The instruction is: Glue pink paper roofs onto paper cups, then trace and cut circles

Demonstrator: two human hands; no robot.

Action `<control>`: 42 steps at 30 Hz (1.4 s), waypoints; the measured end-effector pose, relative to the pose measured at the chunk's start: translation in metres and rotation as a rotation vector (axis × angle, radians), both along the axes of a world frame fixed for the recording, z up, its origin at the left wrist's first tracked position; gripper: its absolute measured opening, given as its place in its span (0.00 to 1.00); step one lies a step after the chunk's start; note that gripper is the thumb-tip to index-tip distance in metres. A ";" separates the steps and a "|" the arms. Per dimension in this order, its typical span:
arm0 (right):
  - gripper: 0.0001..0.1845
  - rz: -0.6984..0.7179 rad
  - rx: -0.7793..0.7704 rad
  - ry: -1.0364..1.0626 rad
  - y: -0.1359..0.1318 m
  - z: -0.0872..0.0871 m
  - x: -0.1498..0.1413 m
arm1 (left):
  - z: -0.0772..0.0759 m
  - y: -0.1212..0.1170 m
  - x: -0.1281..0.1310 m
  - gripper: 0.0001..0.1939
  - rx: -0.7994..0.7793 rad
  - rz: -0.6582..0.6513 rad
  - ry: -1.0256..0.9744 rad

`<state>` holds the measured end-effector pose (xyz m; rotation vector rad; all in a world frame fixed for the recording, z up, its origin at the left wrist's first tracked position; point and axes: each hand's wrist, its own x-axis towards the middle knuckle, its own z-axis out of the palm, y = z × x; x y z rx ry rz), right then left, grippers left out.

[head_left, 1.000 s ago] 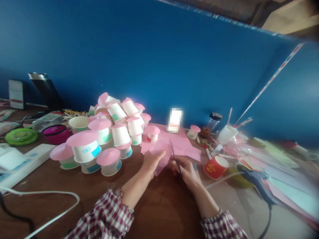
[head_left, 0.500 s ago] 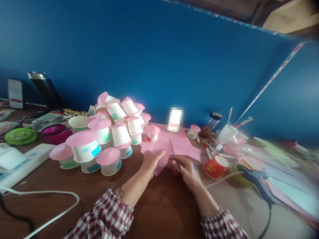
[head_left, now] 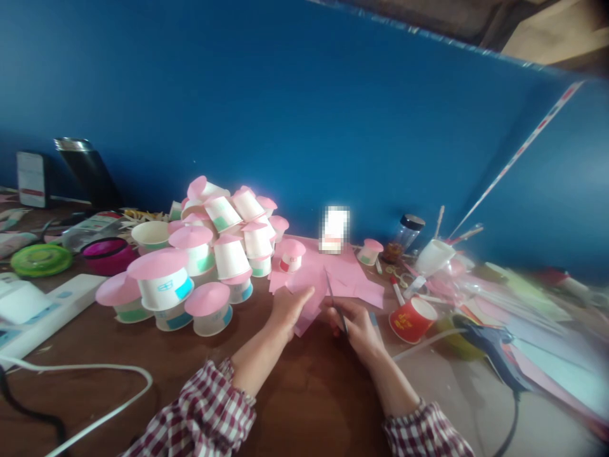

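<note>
My left hand [head_left: 288, 310] grips the edge of a pink paper sheet [head_left: 314, 282] that lies on the brown table [head_left: 295, 393], thumb on top. My right hand [head_left: 356, 325] is closed on a pair of scissors [head_left: 334, 297], whose blades point up into the pink paper just right of my left thumb. More pink paper pieces [head_left: 359, 282] spread behind the hands. Both forearms wear red checked sleeves.
A heap of white paper cups with pink round tops [head_left: 209, 254] stands to the left. A red paper cup [head_left: 412, 319], a glue gun [head_left: 490, 349], a jar [head_left: 404, 238] and pens lie right. A white power strip [head_left: 42, 311] and cable [head_left: 95, 381] are at the left front.
</note>
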<state>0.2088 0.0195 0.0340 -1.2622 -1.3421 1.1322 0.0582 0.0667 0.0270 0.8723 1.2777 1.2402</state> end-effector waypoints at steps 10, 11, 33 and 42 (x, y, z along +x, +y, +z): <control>0.24 0.007 -0.001 0.032 0.001 -0.003 0.002 | 0.003 0.000 -0.002 0.15 0.010 -0.023 0.002; 0.24 0.005 -0.003 0.029 0.001 -0.003 0.002 | 0.003 0.000 -0.002 0.15 0.010 -0.022 0.003; 0.25 -0.021 -0.004 -0.019 -0.001 0.003 -0.001 | 0.002 0.001 -0.002 0.14 -0.002 -0.018 0.015; 0.24 -0.024 -0.004 -0.039 -0.002 0.005 -0.001 | 0.001 0.001 -0.003 0.14 0.005 -0.020 0.010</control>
